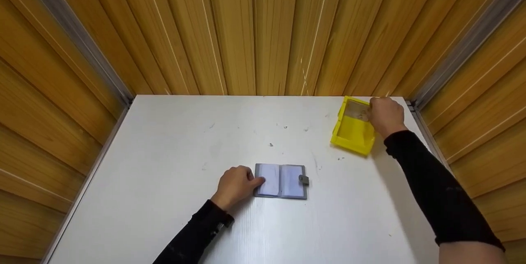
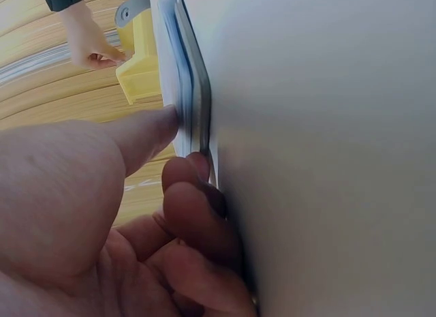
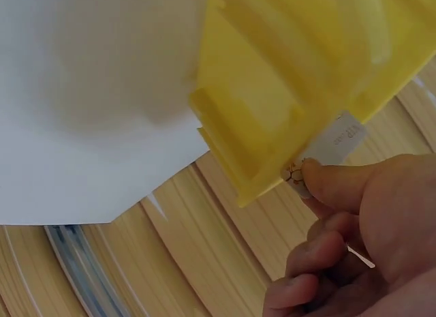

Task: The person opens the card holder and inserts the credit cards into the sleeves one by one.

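Note:
A small grey card holder (image 1: 280, 181) lies spread on the white table, its pale sleeves facing up and a snap tab (image 1: 303, 179) on its right edge. My left hand (image 1: 235, 185) pinches its left edge. In the left wrist view the thumb (image 2: 153, 129) presses the top sleeve while curled fingers sit by the lower cover. Far right, my right hand (image 1: 387, 116) is at a yellow bin (image 1: 352, 145). Between its thumb and fingers it pinches a pale printed card (image 3: 334, 141), which overlaps the bin's far end. Whether the hand also touches the bin, I cannot tell.
The white table (image 1: 172, 144) carries small dark scuffs. Wood-patterned panels (image 1: 271, 29) rise behind and on both sides, with grey metal strips (image 1: 460, 33) at the corners. The bin stands near the table's back right corner.

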The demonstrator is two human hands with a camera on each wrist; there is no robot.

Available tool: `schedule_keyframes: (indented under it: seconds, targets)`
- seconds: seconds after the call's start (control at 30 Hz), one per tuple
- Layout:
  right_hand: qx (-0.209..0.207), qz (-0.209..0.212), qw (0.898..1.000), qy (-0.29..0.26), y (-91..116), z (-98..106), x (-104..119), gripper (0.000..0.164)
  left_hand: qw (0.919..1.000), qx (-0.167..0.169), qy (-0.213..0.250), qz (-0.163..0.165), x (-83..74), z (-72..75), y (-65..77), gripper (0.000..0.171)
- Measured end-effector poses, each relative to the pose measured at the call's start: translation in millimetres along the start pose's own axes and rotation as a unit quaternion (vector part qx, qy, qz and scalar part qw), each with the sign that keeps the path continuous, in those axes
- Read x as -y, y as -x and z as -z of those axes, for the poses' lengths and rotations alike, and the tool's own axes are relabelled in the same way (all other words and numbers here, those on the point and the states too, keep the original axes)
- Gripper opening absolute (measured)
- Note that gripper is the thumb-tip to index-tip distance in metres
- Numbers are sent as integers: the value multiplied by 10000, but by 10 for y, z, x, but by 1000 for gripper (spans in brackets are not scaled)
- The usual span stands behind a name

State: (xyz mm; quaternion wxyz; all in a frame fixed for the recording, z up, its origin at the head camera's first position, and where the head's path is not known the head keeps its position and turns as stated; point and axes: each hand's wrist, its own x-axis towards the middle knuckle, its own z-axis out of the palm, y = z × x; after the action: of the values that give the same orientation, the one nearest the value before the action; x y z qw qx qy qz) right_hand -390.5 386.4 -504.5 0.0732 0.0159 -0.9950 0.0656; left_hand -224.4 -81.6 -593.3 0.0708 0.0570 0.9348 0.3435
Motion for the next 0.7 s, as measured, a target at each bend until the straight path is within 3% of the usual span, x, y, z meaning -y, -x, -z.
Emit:
schedule_keyframes:
  seconds: [0.13,0.53,0.7]
  targets:
    - [170,37,9997,-141,73,87,73,26,10000,-11,-27,-24,12,13,-1,41]
    - [-303,11,9972,-678,247,311,287,28,9998,-44,-203,-27,-15,8,-30,43]
    - [-189,185,9958,-875,335,325,459,29,9998,-67,-199,-68,-23,15,-29,42]
